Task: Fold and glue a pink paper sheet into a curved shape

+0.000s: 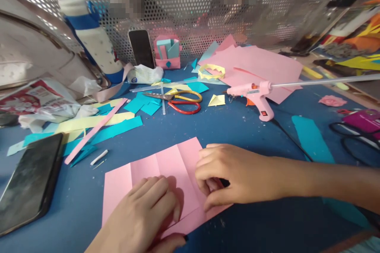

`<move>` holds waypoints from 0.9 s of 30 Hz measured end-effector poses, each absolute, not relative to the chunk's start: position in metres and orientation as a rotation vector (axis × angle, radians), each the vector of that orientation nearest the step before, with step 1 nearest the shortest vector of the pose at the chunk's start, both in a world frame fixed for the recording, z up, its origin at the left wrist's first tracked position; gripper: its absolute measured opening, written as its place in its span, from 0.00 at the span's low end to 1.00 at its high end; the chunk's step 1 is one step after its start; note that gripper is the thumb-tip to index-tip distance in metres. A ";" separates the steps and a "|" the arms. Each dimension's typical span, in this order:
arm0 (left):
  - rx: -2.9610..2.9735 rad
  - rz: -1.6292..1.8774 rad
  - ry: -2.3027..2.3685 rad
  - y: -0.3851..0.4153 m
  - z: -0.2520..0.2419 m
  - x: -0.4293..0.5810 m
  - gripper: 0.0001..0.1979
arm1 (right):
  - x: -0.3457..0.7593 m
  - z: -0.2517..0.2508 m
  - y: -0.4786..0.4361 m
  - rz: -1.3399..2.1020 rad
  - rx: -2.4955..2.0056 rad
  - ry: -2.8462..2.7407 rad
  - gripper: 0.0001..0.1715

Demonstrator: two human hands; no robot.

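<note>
Right now, creased pink sheet [170, 160] lying front and centre on the blue table [228, 128] | my left hand [148, 201] rests on it, fingers loosely bent, thumb apart, unclenched | my right hand [221, 174] curls over its right side, pinching or not, I can't tell | glue gun [253, 94] beyond, scissors [185, 106] left of that

Blue table [225, 126] — pink paper [172, 162], scissors [170, 97]

We find matt, creased pink paper [172, 162] on a smooth blue table [160, 130]; farther off, metal-bladed scissors [170, 97], a glossy plastic glue gun [257, 95] and a shiny, perforated metal panel [184, 4]; near left, a glossy dark phone [32, 178].
</note>
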State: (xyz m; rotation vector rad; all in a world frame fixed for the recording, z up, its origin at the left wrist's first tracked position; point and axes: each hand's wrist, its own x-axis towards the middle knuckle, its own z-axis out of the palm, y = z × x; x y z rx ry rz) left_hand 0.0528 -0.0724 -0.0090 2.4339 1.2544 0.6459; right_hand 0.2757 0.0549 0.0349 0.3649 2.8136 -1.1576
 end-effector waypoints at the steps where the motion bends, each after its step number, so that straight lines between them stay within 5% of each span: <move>1: 2.412 0.657 1.249 -0.072 -0.009 0.053 0.14 | 0.276 0.035 0.051 -1.067 0.411 2.835 0.16; 17: 2.775 0.479 1.255 -0.067 0.008 0.061 0.12 | 0.278 0.028 0.036 -1.074 0.527 2.876 0.08; 27: 2.954 0.723 1.372 -0.075 -0.010 0.068 0.11 | 0.279 0.029 0.034 -0.930 0.488 2.908 0.11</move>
